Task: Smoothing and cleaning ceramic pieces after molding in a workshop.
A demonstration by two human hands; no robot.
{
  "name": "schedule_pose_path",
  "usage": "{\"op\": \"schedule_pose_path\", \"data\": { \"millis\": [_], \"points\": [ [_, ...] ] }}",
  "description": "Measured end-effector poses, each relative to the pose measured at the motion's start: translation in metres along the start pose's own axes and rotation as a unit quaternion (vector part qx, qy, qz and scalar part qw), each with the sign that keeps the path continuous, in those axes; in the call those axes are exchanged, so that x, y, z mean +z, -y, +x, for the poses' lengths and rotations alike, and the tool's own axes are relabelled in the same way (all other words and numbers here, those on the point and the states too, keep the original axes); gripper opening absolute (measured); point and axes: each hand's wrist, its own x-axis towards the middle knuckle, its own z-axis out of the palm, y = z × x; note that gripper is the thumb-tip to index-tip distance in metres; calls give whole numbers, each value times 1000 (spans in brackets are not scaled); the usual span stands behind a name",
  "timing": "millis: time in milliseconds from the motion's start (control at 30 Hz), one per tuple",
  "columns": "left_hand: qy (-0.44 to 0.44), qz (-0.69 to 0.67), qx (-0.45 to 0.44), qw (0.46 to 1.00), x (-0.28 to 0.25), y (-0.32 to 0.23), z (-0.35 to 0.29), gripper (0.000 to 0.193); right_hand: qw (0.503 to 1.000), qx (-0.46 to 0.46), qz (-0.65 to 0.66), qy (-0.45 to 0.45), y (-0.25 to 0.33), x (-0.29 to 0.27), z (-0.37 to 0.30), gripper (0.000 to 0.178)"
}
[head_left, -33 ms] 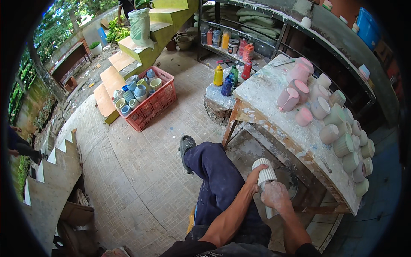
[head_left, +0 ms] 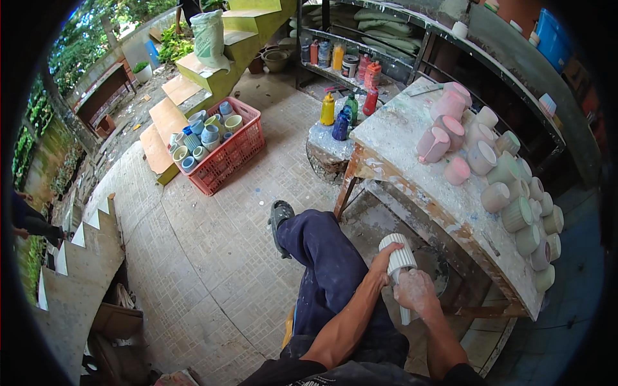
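A white, ribbed, cup-shaped pot is tilted over my lap, beside the table's near edge. My left hand wraps round its side, the thumb lying along the ribs. Against the pot's lower end, my right hand is closed in a fist dusted with white. Out of the bottom of that fist sticks a narrow, pale piece, perhaps a tool's handle; the rest of it is hidden by the fingers and the pot.
Several pink, white and green pots stand on the paint-spattered table to my right. Paint bottles sit on a low stump ahead. A red crate of blue and cream pots lies front left, by the yellow-green steps. Another person is at the far left.
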Motion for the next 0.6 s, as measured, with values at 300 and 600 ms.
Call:
{"op": "schedule_pose_path", "data": {
  "millis": [300, 600],
  "points": [
    [16, 42, 36, 998, 3, -10, -4, 41, 956, -4, 275, -104, -32, 58, -11, 23],
    [-64, 61, 73, 993, 6, 9, 2, 55, 945, 101, 301, -76, -14, 51, -14, 26]
  ]
}}
